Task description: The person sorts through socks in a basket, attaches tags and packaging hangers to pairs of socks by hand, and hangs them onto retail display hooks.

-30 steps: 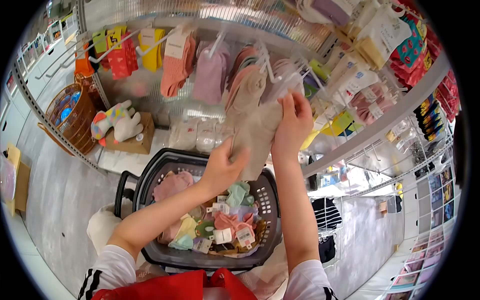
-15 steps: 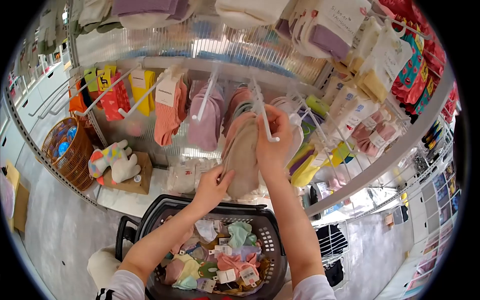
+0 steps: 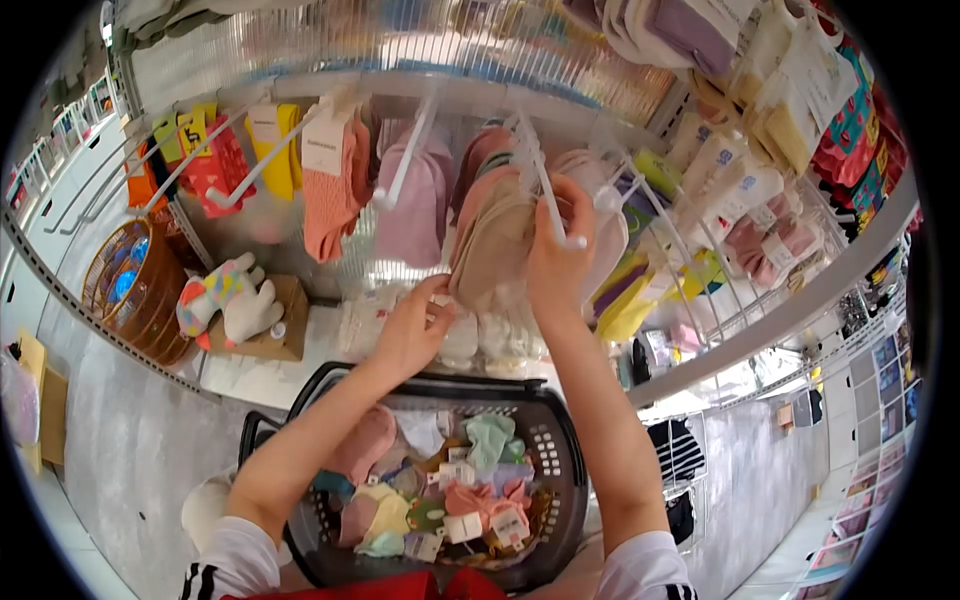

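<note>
Beige socks (image 3: 495, 250) hang in a layered bunch on a white display hook (image 3: 548, 195), with pink and grey socks behind them. My right hand (image 3: 562, 250) is at the hook's front end, its fingers curled round the right edge of the beige socks; the rod partly covers the fingers. My left hand (image 3: 415, 325) is at the lower left of the bunch. Its thumb and index finger are apart, with the index fingertip near or touching the socks' edge. Below my arms stands a dark shopping basket (image 3: 572, 455) holding folded socks and small cloth items with tags.
Mauve socks (image 3: 412, 200) and coral socks (image 3: 337, 185) hang to the left, yellow socks (image 3: 630, 312) to the right. A curved white rail (image 3: 780, 310) crosses the right side. A plush toy (image 3: 235, 300) sits on a cardboard box beside a wicker basket (image 3: 150, 310).
The view has tilted down, showing more of the shopping basket. My left thumb has come off the front of the beige socks and the hand has dropped slightly away. My right hand stays at the hook.
</note>
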`<action>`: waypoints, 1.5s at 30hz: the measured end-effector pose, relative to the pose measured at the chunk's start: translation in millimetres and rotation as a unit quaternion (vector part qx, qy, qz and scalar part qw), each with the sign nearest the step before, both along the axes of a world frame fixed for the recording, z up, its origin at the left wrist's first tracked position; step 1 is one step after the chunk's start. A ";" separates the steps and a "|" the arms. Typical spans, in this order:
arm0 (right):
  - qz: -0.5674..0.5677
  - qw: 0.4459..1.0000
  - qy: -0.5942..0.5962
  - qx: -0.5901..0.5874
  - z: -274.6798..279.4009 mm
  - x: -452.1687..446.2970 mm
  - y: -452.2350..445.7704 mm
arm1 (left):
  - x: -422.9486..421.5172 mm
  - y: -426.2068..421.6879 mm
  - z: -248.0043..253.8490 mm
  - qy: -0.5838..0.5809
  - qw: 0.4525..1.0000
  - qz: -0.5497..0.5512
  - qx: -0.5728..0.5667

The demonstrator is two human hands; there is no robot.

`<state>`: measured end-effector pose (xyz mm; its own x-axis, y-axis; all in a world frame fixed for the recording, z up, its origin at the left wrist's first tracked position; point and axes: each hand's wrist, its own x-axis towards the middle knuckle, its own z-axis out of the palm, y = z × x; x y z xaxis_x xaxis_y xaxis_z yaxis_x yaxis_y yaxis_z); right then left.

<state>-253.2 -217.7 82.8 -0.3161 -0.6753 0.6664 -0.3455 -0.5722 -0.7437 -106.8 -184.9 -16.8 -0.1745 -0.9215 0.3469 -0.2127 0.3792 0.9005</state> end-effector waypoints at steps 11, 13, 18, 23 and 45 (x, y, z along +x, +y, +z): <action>0.006 0.964 -0.128 0.234 -89.5 -79.8 165.2 | 90.1 105.8 -20.1 -0.182 0.978 -0.037 0.096; -0.002 0.943 -0.099 0.317 -118.0 -81.8 185.7 | 86.4 128.0 -30.3 -0.289 0.954 -0.054 0.065; 0.177 0.843 0.281 0.423 -172.3 -64.1 211.2 | 65.2 174.4 -53.6 -0.482 0.866 -0.131 0.029; 0.182 0.615 0.609 0.466 -209.7 -38.9 228.8 | 63.8 190.7 -93.7 -0.564 0.785 -0.258 0.024; 0.229 0.803 -0.361 0.415 -166.4 -16.2 151.7 | 28.1 140.9 -64.8 -0.118 0.903 -0.213 0.353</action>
<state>-269.4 -65.9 -83.5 -0.0105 -0.9478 -0.3188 0.4520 0.2799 -0.8469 -78.6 -44.0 -81.6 -0.5583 -0.7303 -0.3937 -0.4004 -0.1784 0.8988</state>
